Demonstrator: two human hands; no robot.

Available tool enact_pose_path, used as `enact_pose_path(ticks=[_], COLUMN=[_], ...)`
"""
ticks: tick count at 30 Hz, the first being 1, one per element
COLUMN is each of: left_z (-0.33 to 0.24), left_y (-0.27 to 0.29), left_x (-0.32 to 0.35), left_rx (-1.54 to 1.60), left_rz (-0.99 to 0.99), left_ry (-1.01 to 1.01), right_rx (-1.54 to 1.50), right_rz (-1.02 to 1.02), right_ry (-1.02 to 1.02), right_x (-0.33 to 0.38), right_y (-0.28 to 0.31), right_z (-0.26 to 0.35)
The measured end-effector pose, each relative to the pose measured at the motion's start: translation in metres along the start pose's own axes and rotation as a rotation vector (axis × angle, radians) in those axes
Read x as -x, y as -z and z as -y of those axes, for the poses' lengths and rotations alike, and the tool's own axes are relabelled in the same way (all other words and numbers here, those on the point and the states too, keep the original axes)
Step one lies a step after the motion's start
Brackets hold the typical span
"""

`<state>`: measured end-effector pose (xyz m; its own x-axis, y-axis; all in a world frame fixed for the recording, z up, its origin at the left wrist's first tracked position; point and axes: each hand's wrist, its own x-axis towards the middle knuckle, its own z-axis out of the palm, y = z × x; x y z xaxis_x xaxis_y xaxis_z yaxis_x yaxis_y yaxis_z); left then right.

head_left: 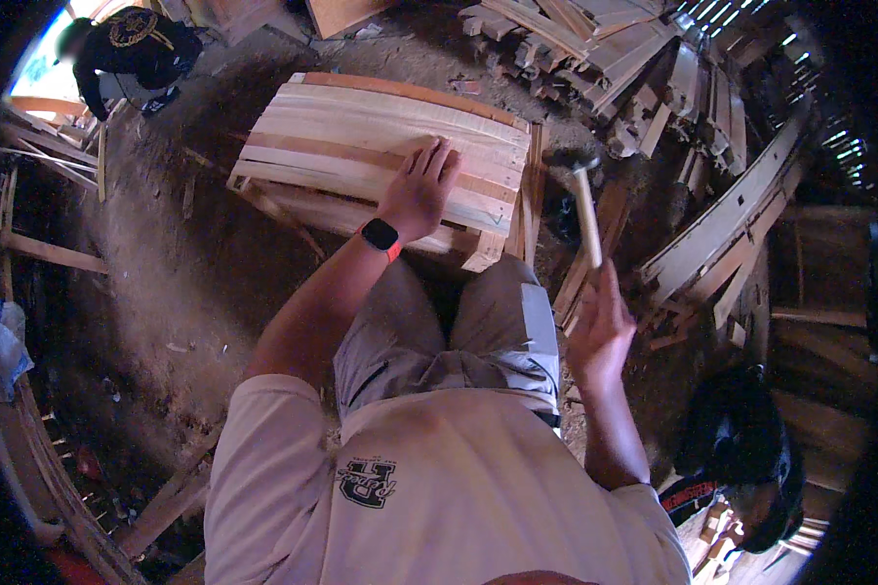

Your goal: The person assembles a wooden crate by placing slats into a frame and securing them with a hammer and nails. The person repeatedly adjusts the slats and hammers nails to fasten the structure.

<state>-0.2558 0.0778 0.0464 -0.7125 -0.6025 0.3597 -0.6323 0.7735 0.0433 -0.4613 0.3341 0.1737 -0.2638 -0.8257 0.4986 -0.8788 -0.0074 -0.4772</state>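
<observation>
While the left hand [418, 195] presses flat, the right hand [600, 327] holds a hammer raised.

Step in hand: nailing a slatted wooden crate [380, 156]; judged from the lifted hammer [583, 200], a blow is being readied rather than landed.
Left hand: fingers spread and released, palm down on the near right part of the crate's top slats, steadying it. It grasps nothing. A dark watch with an orange strap [381, 236] sits on the wrist.
Right hand: clenched round the lower end of the hammer's pale wooden handle, the dark head up and just beyond the crate's right end.
Crate: lying on the dirt floor [185, 283] in front of the person's knees, its light and reddish slats running left to right.
Next move calls for: a strike aimed clear of the spread fingers. No nail can be made out.
Around: a heap of loose slats [595, 49] behind and to the right; long planks [722, 224] on the right.
In the way: a second person's dark-haired head [741, 439] sits close by the right elbow; another person [132, 49] crouches far off, upper left.
</observation>
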Motion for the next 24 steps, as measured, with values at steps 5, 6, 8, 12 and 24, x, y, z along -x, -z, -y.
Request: enact_pose_path(ticks=[5,6,8,12,24], left_z=[-0.003,-0.002,0.000,-0.004,-0.003], left_y=[0.001,-0.001,-0.005,-0.002,0.006], left_x=[0.000,0.003,0.007,0.000,-0.002], left_rx=[-0.008,-0.016,-0.005,0.019,0.005], left_rz=[0.030,0.030,0.008,0.036,0.048], left_ry=[-0.011,-0.010,0.010,0.018,-0.001], right_rx=[0.198,0.139,0.062,0.026,0.264], right_rz=[0.408,0.268,0.078,0.199,0.583], right_ry=[-0.067,-0.043,0.003,-0.135,-0.131], right_x=[0.001,0.001,0.001,0.017,0.008], right_y=[0.000,0.005,0.006,-0.004,-0.008], right_z=[-0.013,-0.005,-0.002,-0.014,-0.018])
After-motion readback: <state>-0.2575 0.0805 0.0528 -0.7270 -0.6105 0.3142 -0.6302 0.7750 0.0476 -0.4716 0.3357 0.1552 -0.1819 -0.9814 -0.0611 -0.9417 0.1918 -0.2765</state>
